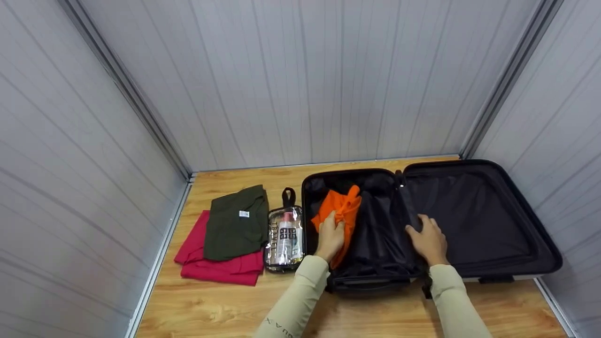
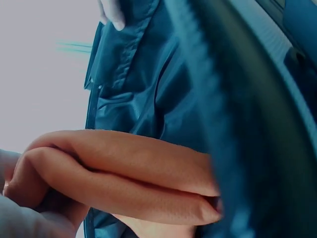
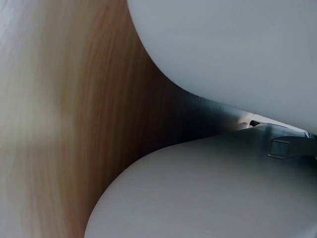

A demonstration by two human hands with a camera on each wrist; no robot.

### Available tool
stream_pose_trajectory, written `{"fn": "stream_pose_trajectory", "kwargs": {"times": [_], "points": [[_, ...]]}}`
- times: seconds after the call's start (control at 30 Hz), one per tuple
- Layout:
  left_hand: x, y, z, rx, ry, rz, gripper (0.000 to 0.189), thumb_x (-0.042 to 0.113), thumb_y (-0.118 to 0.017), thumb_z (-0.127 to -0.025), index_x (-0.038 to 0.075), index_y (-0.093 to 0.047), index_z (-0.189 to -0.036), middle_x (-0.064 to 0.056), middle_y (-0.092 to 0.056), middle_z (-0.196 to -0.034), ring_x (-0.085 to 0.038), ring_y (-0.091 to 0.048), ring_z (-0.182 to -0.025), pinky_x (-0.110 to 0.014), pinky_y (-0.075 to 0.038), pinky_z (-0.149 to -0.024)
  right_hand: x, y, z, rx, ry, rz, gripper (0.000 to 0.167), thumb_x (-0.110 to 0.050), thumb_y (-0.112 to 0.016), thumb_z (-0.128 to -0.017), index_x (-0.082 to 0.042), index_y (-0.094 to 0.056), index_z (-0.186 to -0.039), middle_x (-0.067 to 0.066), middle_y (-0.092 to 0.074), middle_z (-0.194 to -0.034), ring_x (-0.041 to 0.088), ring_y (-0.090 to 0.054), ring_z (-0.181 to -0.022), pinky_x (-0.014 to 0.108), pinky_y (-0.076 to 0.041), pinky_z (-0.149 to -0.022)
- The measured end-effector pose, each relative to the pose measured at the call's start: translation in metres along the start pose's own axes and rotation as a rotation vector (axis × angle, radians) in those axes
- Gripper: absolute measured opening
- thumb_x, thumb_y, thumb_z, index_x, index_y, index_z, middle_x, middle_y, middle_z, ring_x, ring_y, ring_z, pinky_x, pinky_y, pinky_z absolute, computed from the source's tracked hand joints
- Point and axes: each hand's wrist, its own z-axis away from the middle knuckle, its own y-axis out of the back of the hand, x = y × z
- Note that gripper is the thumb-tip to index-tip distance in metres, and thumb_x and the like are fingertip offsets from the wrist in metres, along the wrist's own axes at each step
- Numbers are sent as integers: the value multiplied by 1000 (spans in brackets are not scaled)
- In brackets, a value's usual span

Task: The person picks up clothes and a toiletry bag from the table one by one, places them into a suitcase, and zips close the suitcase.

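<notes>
Plainly, an orange cloth (image 1: 339, 203) is held within the left half of the open suitcase (image 1: 382, 230), gripped by the curled fingers of the left hand (image 1: 331, 238). At the suitcase's middle edge, the right hand (image 1: 429, 239) is placed with thumb and fingers parted; whether that edge is grasped cannot be told, only the suitcase's pale outer shells (image 3: 208, 193) and the floor (image 1: 225, 310) being shown by the right wrist view. Just left of the suitcase, a clear pouch (image 1: 281, 269) is set, with bottles (image 1: 284, 241) contained in it. Farther left of the suitcase, a dark green garment (image 1: 236, 230) is laid partly over a red garment (image 1: 220, 272).
</notes>
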Motion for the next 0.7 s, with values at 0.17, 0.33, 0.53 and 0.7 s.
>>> {"fn": "stream_pose_trajectory", "kwargs": {"times": [0.17, 0.33, 0.53, 0.7], "points": [[2, -8, 1, -90, 22, -25, 6, 14, -57, -103, 12, -63, -104, -4, -64, -84, -18, -60, -79, -31, -49, -73, 0, 0, -2, -2, 3, -4, 66, -38, -58, -102, -3, -39, -154, 29, -48, -145, 55, -54, -119, 67, -42, -100], [3, -16, 6, -193, 63, -46, 16, 15, -53, -106, 11, -62, -118, -5, -68, -95, -19, -65, -89, -33, -51, -78, 1, 1, -2, -18, -8, -15, 67, -39, -58, -102, -4, -38, -155, 28, -47, -147, 55, -53, -122, 67, -42, -101], [0, -27, 14, -257, 81, -81, 17, 15, -54, -106, 12, -62, -120, -7, -70, -103, -25, -67, -102, -37, -53, -86, 1, 0, -1, -14, -9, -26, 66, -39, -58, -102, -5, -38, -155, 28, -47, -147, 55, -53, -121, 67, -42, -100], [0, -33, 19, -324, 87, -130, 23, 15, -54, -105, 11, -61, -127, -9, -70, -109, -28, -67, -107, -38, -54, -89, 2, 0, -2, -11, 10, -15, 66, -38, -57, -102, -3, -38, -155, 29, -49, -143, 54, -55, -119, 66, -43, -97]]}}
